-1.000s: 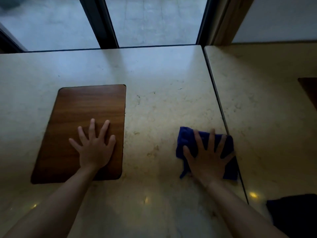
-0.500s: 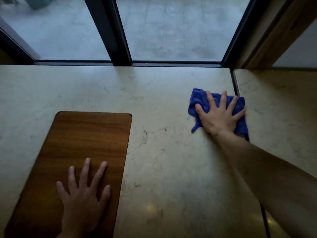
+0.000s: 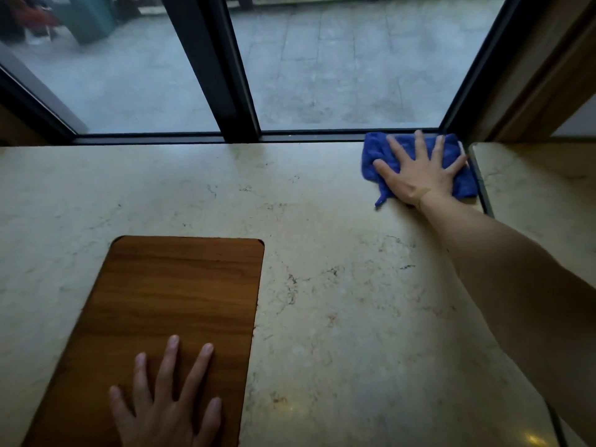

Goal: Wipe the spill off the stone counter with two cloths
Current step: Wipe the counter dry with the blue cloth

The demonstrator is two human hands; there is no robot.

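A blue cloth (image 3: 380, 153) lies flat at the far right corner of the pale stone counter (image 3: 338, 253), against the window frame. My right hand (image 3: 419, 169) presses down on it, palm flat and fingers spread. My left hand (image 3: 167, 401) rests flat with fingers apart on a brown wooden inlay panel (image 3: 167, 301) at the near left, holding nothing. I see only one cloth. No spill stands out on the veined stone.
A dark-framed window (image 3: 232, 91) runs along the counter's far edge. A dark seam (image 3: 483, 195) to the right of the cloth separates a second stone slab (image 3: 532, 195). A wooden door frame (image 3: 541, 75) rises at the far right.
My right hand has slid the blue cloth away from me, from the near right of the counter up to the far edge by the window. My left hand stays on the wooden panel.
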